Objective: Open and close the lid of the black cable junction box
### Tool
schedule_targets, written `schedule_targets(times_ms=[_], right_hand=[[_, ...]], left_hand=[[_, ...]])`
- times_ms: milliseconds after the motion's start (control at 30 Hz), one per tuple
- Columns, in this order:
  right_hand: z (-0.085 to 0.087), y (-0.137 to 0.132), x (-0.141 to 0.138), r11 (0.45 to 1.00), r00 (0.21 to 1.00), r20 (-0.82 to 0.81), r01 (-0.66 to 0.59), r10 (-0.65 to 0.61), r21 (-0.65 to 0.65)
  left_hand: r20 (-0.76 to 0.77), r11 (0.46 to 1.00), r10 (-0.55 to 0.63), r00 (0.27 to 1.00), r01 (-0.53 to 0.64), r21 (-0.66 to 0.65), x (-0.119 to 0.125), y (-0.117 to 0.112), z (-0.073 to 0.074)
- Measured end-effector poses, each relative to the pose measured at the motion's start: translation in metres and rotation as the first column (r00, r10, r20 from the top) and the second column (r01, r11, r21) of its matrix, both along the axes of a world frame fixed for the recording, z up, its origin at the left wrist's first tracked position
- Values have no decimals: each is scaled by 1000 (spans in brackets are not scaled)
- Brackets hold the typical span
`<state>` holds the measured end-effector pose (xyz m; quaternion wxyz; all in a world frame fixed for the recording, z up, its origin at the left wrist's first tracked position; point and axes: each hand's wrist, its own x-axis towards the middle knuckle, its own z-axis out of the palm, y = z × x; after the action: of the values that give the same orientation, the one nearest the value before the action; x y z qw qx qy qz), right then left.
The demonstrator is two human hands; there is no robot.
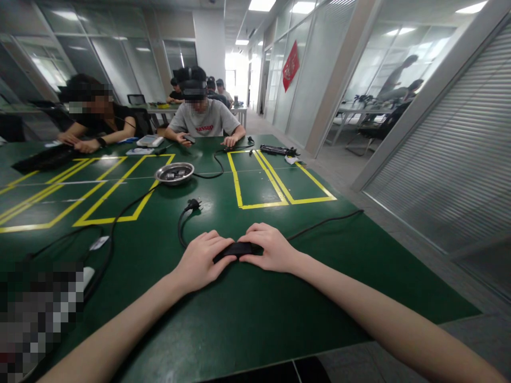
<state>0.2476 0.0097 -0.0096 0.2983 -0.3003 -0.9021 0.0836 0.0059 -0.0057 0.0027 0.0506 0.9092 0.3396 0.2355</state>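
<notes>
Both of my hands meet over the green table, closed around a thick, dark middle part of a black power cord point(238, 249). My left hand point(205, 259) pinches its left end between thumb and fingers. My right hand point(267, 247) grips the other end, fingertips almost touching the left ones. Whether this part is a folded bundle or a solid piece, I cannot tell. From behind my left hand the cord curves up to a black plug point(194, 205) with its prongs pointing right. On the other side a black cable point(325, 223) runs out past my right hand along the table.
A metal bowl point(174, 173) with small metal parts stands ahead on the green table point(191, 340). Yellow tape point(263, 205) marks rectangles. Another cable point(114, 239) crosses at left. Two people point(203, 119) sit opposite, near black parts point(277, 150) and a white device point(150, 141).
</notes>
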Motion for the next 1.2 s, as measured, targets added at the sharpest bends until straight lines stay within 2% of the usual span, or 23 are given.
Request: schedule_targets(times_ms=[133,267,400,600,700,800,867,1067,1200], right_hand=[[2,-1,-2,1000,999,41,3,-2,-17],[2,-3,-6,999,996,80,42,-43,12],[4,-6,-7,996,994,79,84,-81,-39],[4,-5,-1,981,999,38,11,-4,-194],[2,-3,-1,977,994,106,5,19,-213],[3,-4,-2,989,973,229,60,-27,-138],[7,-6,-2,992,973,228,67,-41,-108],[12,-6,5,984,976,153,-135,152,-115],[10,-5,7,985,972,160,-167,173,-51]], left_hand=[[13,1000,5,1000,-4,-7,-1,0,0],[20,999,-41,999,41,25,-1,0,-2],[1,998,-32,999,32,47,-2,0,-7],[-106,954,-171,980,191,230,-4,4,-5],[-68,961,-204,977,213,175,-2,2,0],[-36,972,-211,977,214,101,0,0,3],[-55,974,-212,976,216,68,1,-1,3],[-120,986,-167,979,169,8,2,0,3],[-116,989,-148,982,148,-7,1,0,5]])
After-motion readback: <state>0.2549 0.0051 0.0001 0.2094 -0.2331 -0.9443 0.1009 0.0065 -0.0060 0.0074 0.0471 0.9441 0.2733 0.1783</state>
